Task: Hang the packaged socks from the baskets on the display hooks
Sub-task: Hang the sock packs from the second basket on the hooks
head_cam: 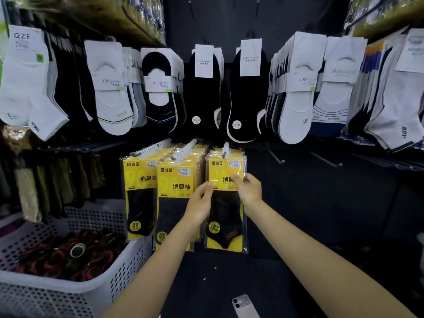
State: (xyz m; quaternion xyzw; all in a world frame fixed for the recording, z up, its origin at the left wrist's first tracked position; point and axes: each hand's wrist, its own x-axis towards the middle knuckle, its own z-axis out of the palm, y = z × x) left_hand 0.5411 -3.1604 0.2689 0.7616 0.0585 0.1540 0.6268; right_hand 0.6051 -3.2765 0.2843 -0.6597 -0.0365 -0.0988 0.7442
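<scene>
Head view:
- Three stacks of yellow sock packs hang side by side on lower hooks of dark display wall.
- Both hands at front pack [226, 214] of rightmost stack; its top sits on hook [225, 149].
- Left hand [200, 204] pinches pack's left edge, thumb in front.
- Right hand [249, 190] grips right edge, thumb across yellow label.
- White perforated basket [130, 267] at lower left holds dark and orange-red packs.
- Row of white and black socks [112, 92] hangs above.
- Phone [244, 306] at bottom of view.

One head-worn wide-angle view looks forward and slightly down, close to the sock display wall [229, 88].
</scene>
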